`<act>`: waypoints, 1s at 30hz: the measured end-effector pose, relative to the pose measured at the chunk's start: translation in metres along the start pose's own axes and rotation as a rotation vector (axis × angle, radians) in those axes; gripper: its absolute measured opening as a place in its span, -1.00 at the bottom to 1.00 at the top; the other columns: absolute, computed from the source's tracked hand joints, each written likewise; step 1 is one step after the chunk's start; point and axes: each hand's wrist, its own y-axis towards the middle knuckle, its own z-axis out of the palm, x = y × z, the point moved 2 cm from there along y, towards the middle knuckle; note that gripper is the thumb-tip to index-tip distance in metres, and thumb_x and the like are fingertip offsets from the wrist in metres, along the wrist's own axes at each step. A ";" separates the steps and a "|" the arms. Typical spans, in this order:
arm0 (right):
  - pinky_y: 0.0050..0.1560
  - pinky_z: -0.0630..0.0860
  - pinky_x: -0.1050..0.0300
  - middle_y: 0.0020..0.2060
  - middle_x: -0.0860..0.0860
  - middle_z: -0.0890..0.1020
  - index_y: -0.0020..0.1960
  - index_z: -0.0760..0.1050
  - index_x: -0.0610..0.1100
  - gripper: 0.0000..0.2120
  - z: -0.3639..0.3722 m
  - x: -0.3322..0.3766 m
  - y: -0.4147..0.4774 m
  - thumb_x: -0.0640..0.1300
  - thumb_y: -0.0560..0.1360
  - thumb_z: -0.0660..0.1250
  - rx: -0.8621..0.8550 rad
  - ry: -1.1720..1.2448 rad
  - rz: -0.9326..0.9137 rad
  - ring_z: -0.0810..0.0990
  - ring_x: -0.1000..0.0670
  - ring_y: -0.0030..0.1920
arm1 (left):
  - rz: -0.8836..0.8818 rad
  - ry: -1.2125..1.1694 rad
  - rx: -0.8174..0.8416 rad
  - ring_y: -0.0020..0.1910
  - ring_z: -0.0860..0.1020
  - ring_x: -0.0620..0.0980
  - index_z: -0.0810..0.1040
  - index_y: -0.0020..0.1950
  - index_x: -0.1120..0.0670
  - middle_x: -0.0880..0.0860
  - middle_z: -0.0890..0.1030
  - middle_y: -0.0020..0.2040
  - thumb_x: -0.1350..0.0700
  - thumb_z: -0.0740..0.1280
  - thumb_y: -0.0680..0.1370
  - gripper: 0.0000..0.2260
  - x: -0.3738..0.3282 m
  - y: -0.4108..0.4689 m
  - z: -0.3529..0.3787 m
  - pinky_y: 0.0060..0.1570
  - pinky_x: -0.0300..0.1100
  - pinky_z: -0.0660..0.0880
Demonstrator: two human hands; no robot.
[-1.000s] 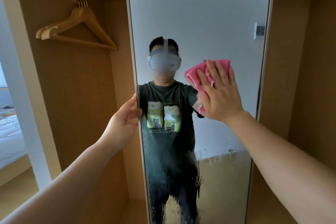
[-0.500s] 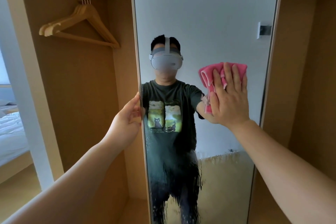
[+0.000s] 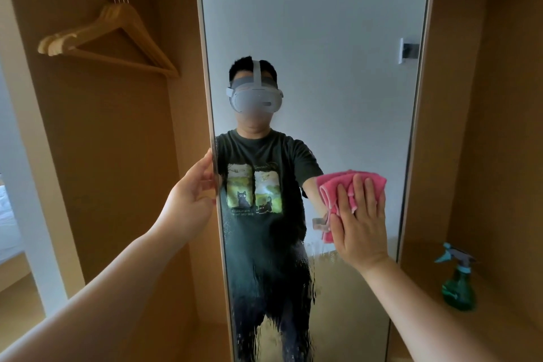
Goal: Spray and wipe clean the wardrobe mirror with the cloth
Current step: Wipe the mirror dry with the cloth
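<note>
The tall wardrobe mirror (image 3: 338, 38) stands straight ahead in a pale frame, its lower part streaked with wet spray. My right hand (image 3: 360, 220) lies flat with straight fingers on a folded pink cloth (image 3: 338, 185), pressing it against the glass at the right side, about mid-height. My left hand (image 3: 191, 200) grips the mirror's left edge, thumb on the front and fingers behind the frame. A green spray bottle (image 3: 458, 288) with a blue trigger stands on a wooden shelf at the right.
Wooden hangers (image 3: 117, 35) hang from a rail in the open wardrobe bay on the left. A wooden shelf (image 3: 499, 326) fills the right bay. A white post (image 3: 32, 185) and a bed edge show at the far left. The mirror reflects a person.
My right hand has slid the pink cloth down and to the right across the glass. My left hand has kept its hold on the mirror's edge. The spray bottle has come into view.
</note>
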 end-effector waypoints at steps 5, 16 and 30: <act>0.49 0.03 -0.33 0.56 -0.19 0.05 0.57 0.06 -0.12 -0.44 0.002 -0.007 0.000 0.11 0.65 -0.12 0.061 -0.009 0.001 0.01 -0.26 0.55 | 0.010 0.026 -0.007 0.09 0.60 -0.14 0.25 0.25 -0.59 -0.20 0.61 0.04 0.52 0.22 0.46 -0.07 0.003 0.001 0.001 -0.02 -0.19 0.54; 0.53 -0.09 -0.26 0.57 -0.16 0.00 0.59 0.03 -0.10 -0.45 -0.012 -0.030 0.040 0.08 0.65 -0.11 0.017 -0.060 -0.042 -0.05 -0.24 0.56 | 0.024 0.023 0.013 0.09 0.60 -0.10 0.26 0.34 -0.49 -0.16 0.61 0.07 0.51 0.22 0.42 -0.10 0.016 0.008 -0.001 -0.22 -0.31 0.56; 0.52 -0.04 -0.26 0.55 -0.24 0.08 0.59 -0.04 -0.11 -0.43 -0.048 -0.055 0.129 0.04 0.63 -0.06 -0.129 -0.094 0.134 0.00 -0.26 0.55 | 0.019 0.049 0.006 0.10 0.59 -0.14 0.23 0.35 -0.50 -0.16 0.60 0.07 0.53 0.20 0.42 -0.07 0.016 0.006 0.000 -0.18 -0.29 0.57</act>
